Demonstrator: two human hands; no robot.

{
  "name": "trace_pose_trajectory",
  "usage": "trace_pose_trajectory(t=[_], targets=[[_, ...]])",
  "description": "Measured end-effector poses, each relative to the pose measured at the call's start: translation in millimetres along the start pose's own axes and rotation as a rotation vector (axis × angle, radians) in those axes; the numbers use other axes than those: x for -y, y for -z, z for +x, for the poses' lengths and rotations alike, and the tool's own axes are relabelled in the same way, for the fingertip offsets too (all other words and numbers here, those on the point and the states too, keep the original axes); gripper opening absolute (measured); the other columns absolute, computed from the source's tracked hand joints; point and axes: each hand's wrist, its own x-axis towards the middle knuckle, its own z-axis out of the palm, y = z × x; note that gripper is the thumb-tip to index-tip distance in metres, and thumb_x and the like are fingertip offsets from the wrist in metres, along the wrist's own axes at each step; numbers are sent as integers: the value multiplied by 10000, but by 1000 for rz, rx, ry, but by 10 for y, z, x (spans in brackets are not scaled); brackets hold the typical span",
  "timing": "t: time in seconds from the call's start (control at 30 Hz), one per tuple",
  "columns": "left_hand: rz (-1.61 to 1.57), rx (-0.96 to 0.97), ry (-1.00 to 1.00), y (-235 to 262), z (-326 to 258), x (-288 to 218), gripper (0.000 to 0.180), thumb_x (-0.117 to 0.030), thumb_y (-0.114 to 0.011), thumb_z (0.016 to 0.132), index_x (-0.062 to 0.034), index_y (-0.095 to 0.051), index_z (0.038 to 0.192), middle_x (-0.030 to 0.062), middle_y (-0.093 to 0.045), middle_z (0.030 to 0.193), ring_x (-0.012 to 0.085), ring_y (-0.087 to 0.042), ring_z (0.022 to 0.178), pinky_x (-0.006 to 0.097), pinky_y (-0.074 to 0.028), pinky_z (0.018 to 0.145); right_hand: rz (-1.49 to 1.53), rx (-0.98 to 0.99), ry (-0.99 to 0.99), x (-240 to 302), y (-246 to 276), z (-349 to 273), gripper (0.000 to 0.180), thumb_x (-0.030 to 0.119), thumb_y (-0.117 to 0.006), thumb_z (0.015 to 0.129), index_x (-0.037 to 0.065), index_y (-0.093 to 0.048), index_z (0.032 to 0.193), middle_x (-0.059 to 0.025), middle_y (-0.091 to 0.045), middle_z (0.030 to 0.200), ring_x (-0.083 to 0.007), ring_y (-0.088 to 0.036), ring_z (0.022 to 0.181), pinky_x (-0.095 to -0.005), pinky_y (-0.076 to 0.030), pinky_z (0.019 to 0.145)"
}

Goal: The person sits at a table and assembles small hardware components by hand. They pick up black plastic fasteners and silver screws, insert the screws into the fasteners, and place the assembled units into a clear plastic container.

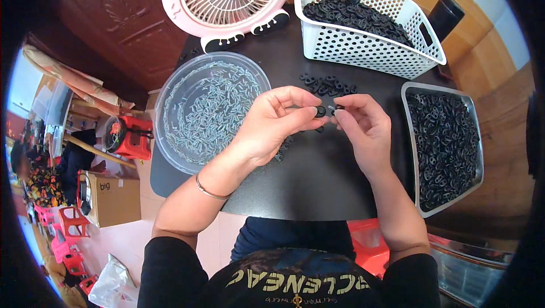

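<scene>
Centre of frame: left hand pinches black piece; right hand pinches what looks like a metal pin, just beside it. Best: steady the piece, align axes, avoid tilting, fingertips clear.

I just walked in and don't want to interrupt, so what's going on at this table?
A person's left hand pinches a small black piece. Close by, the right hand holds what looks like a silvery pin. More black pieces lie on the table, in the white basket and in the tray. A clear tub holds many silvery pins.
</scene>
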Motion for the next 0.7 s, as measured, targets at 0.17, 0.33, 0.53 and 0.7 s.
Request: trace_pose_trajectory(t=[0.17,0.33,0.53,0.7], targets=[[252,47,-23,6,1,-60,139,39,-560,804,36,-544,943,73,-589,920,159,-616,839,239,-511,732,16,66,0,-36,-6,-3,170,-37,-566,809,-10,-572,976,-42,-578,903,-92,-575,817,-215,-470,726],[69,-13,-107,-19,23,-1,144,43,-577,793,9,-528,924,50,-588,845,136,-613,790,250,-513,719,-5,56,-12,-14,2,-6,161,-20,-569,813,-11,-572,974,-39,-575,901,-90,-572,812,-214,-466,727],[148,48,-75,19,27,3,153,56,-583,786,11,-519,918,80,-604,844,144,-622,758,245,-512,711,24,30,-26,-3,11,-2,159,-13,-576,811,-12,-568,970,-39,-574,882,-86,-568,802,-211,-465,720],[266,34,-43,-17,20,-40,153,50,-596,782,8,-529,912,92,-624,837,149,-630,752,243,-518,698,12,36,-11,6,4,-7,153,-5,-585,810,-8,-568,962,-38,-575,868,-79,-564,797,-205,-462,709]])
